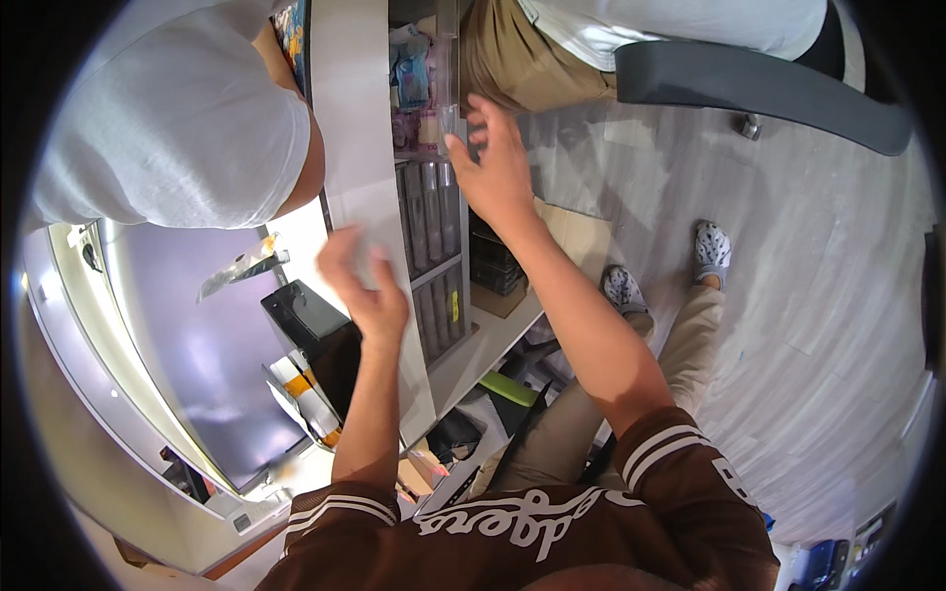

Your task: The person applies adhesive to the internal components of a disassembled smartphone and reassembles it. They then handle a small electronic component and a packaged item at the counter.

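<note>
My left hand (367, 291) hovers over the white counter edge (355, 128), thumb apart from the fingers; it is slightly blurred and nothing shows in it. My right hand (496, 167) reaches to the clear plastic front (449, 89) of an open drawer, its fingers loosely spread and its thumb beside that edge. Whether the thumb touches it, I cannot tell. Crumpled blue and pink banknotes (414, 79) lie inside the drawer's far part. Nearer to me, a grey divided tray (465, 251) holds several long clear-and-dark slots (429, 212), one with a yellow strip (454, 305).
A person in a grey shirt (177, 118) leans in at the left; another in tan trousers (532, 59) is at the far right, by a dark chair back (759, 89). A black box (304, 310) stands on the counter. Below are an open cardboard box (581, 236) and my shoes (711, 246).
</note>
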